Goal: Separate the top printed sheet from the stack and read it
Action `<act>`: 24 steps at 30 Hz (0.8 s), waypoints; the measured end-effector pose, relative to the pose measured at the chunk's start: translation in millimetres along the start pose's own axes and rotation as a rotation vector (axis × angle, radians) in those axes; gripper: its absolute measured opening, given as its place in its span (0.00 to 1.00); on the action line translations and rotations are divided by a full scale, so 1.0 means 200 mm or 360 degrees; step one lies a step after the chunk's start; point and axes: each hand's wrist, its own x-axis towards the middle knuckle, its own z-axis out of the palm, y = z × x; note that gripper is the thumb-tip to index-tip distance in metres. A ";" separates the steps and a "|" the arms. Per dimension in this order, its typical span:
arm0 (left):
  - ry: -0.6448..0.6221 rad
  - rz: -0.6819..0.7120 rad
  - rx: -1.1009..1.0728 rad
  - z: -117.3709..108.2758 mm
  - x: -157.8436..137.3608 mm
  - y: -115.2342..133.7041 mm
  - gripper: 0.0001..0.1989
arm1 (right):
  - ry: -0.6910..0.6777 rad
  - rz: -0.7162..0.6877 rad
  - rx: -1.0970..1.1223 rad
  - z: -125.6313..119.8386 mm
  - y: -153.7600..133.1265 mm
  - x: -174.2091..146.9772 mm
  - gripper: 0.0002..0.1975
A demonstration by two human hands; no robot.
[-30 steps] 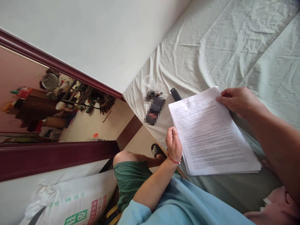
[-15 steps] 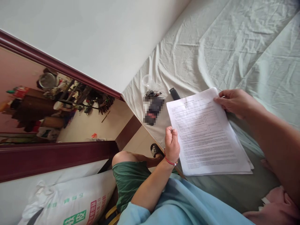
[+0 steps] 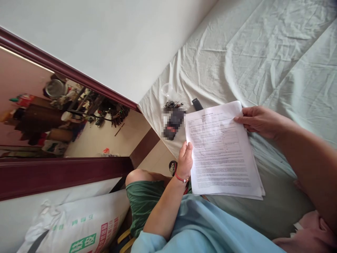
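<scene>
A thin stack of printed sheets (image 3: 219, 154) is held up over the bed, its text side toward me. My left hand (image 3: 185, 160), with a red cord bracelet at the wrist, grips the left edge, thumb up. At the upper right edge, my right hand (image 3: 259, 121) pinches the sheets between thumb and fingers. The lower sheets peek out a little at the bottom right corner. Just beyond the top edge lies a black oblong object (image 3: 197, 104), partly covered by the paper.
On the creased pale bedsheet (image 3: 263, 70) lie a clear plastic cup (image 3: 167, 90), a cluster of small metal items (image 3: 172, 104) and a blurred dark thing (image 3: 173, 123). A white printed sack (image 3: 105, 214) stands lower left, near a doorway. Pink cloth (image 3: 310, 232) lies lower right.
The sheets have shifted left and turned slightly more upright. Both hands have moved left with them, keeping their hold.
</scene>
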 end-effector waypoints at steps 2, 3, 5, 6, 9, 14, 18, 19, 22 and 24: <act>-0.0117 -0.0036 -0.0008 -0.01 0.00 0.00 0.29 | -0.0062 0.0023 -0.0104 -0.02 0.01 0.00 0.07; -0.0158 -0.0015 0.0004 -0.02 0.00 0.01 0.29 | -0.0068 0.0024 -0.0221 -0.04 0.01 0.00 0.08; -0.0233 0.0058 0.0079 -0.03 -0.02 0.03 0.28 | 0.0028 0.0005 -0.0545 -0.06 0.01 0.00 0.08; -0.0262 0.0102 0.0136 -0.03 -0.03 0.05 0.27 | 0.0145 -0.0031 -0.0695 -0.07 0.00 -0.01 0.07; -0.0326 0.0223 0.0330 -0.02 -0.06 0.08 0.25 | 0.0811 -0.0377 -0.0954 -0.04 -0.03 -0.03 0.08; -0.0473 0.0301 0.0467 0.03 -0.13 0.13 0.22 | 0.1150 -0.1327 -0.1150 0.09 -0.07 -0.09 0.14; -0.0534 0.0300 0.0513 0.05 -0.17 0.16 0.22 | 0.0760 -0.1502 -0.1208 0.19 -0.06 -0.10 0.18; -0.0530 0.0298 0.0529 0.05 -0.18 0.16 0.22 | 0.0684 -0.1507 -0.1216 0.20 -0.05 -0.10 0.19; -0.0510 0.0298 0.0561 0.06 -0.20 0.16 0.23 | 0.0566 -0.1499 -0.1172 0.21 -0.04 -0.08 0.20; -0.0524 0.0306 0.0561 0.06 -0.20 0.16 0.24 | 0.0546 -0.1504 -0.1117 0.20 -0.03 -0.08 0.21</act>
